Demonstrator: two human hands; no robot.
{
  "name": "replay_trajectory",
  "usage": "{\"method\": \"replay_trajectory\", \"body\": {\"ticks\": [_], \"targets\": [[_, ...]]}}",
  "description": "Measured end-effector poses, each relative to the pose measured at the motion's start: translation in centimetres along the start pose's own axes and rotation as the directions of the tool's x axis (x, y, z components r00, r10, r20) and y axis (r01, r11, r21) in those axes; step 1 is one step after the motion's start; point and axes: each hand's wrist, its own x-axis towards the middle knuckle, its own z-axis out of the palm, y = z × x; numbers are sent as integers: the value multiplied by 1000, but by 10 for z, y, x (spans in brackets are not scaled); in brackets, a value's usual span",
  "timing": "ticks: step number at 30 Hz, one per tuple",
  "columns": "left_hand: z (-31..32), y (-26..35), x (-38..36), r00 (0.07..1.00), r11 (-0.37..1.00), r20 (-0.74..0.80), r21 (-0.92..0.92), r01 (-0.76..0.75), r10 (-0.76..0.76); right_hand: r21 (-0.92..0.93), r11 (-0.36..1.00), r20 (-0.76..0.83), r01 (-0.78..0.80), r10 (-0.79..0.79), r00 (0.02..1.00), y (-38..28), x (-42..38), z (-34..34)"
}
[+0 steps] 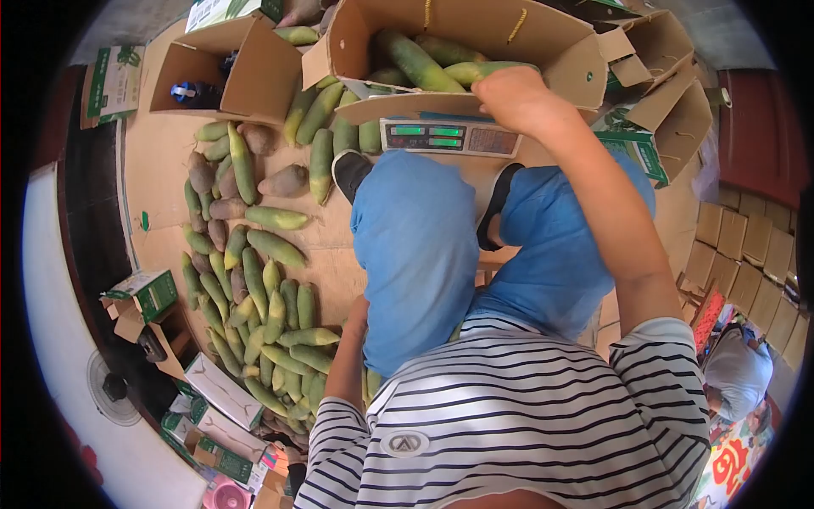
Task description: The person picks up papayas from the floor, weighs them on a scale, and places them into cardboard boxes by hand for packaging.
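My right hand (pixel 515 97) is closed at the near edge of a cardboard box (pixel 543 38), with its fingers curled against a long green radish (pixel 490 71). Several more green radishes (pixel 415 64) lie inside that box. The box rests on a digital scale (pixel 449 136) with lit green displays, just beyond my feet. Low beside my left knee is my left hand (pixel 357 316), close to the pile of green radishes (pixel 275 318); its fingers are mostly hidden.
Dark purplish roots (pixel 284 181) lie among the radishes on the left. An open carton (pixel 254 72) holding a blue-capped item stands at the upper left. More open cartons (pixel 670 119) are at the right. Stacked boxes (pixel 742 237) and another person (pixel 738 369) are farther right.
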Motion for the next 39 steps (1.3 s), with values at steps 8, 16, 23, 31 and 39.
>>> {"method": "replay_trajectory", "body": {"ticks": [8,16,23,31,39], "targets": [[-43,149,-91,726,696,-305,642,-322,617,43,999,17,-7,6,1000,0,1,4],[-25,352,-210,-482,359,-403,915,-185,778,61,998,-45,14,-12,999,0,-2,6],[56,449,-205,-476,-6,-407,755,-656,780,50,998,10,34,-34,999,1,-2,0],[60,341,-85,193,196,-122,879,-434,974,48,998,-52,42,-39,998,1,-9,-1],[-3,45,-10,927,339,-57,937,-78,370,82,996,11,26,-27,1000,-3,-14,-12]]}}
